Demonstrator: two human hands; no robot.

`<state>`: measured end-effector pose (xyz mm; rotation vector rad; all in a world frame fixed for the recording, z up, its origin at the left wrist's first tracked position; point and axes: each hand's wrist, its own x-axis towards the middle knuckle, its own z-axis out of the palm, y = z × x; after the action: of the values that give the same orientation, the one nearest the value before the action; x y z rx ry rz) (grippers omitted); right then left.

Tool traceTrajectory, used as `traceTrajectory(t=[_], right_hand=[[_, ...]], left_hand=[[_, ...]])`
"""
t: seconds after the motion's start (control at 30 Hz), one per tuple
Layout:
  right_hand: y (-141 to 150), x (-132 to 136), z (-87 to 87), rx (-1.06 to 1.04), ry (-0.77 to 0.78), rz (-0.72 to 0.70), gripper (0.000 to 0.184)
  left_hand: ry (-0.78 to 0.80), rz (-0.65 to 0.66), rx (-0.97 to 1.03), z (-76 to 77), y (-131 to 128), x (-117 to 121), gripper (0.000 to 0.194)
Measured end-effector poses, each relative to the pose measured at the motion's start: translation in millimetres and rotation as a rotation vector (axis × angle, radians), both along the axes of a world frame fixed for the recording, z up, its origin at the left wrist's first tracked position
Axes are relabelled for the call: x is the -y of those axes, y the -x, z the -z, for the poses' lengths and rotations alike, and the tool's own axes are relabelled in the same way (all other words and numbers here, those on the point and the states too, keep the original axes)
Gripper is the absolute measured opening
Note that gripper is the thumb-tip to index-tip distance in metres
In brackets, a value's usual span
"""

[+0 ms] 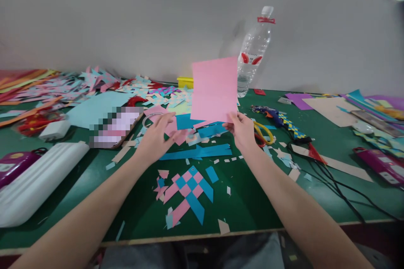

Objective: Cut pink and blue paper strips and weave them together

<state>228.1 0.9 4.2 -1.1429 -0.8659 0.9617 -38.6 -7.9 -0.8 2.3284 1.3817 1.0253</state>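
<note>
My right hand (242, 129) pinches the lower right corner of a pink sheet of paper (214, 89) and holds it upright above the green table (252, 201). My left hand (156, 135) hovers to the left of the sheet with its fingers spread, over pink and blue paper pieces (183, 128). It holds nothing. A woven pink and blue paper piece (189, 191) lies on the table near the front edge, between my forearms. Long blue strips (202, 151) lie just beyond it.
A clear plastic bottle (254, 52) stands behind the sheet. Yellow-handled scissors (263, 132) and a glue gun (274, 115) with black cable lie to the right. A white ribbed case (38, 180) sits at the left. Paper scraps (94, 84) cover the back left.
</note>
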Motion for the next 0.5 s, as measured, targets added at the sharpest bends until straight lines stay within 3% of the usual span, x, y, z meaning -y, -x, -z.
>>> traceTrajectory(t=[0.07,0.17,0.33,0.5], right_hand=[[-4.4,-3.5,1.3,-0.1,-0.001,-0.015,0.02],[-8.4,-7.5,4.1,-0.167,-0.03,-0.049,0.021],[-8.1,-8.8,5.1,-0.2,-0.132,-0.17,0.025],[-7.6,-8.4,3.4,-0.004,-0.2,-0.323,0.027]], left_hand=[[-0.033,-0.012,-0.243,1.7,5.4,-1.3,0.06],[0.014,0.018,-0.388,6.3,10.0,-3.1,0.067],[0.029,0.033,-0.417,11.7,12.1,-6.6,0.066],[-0.016,0.053,-0.397,12.7,12.9,-10.5,0.051]])
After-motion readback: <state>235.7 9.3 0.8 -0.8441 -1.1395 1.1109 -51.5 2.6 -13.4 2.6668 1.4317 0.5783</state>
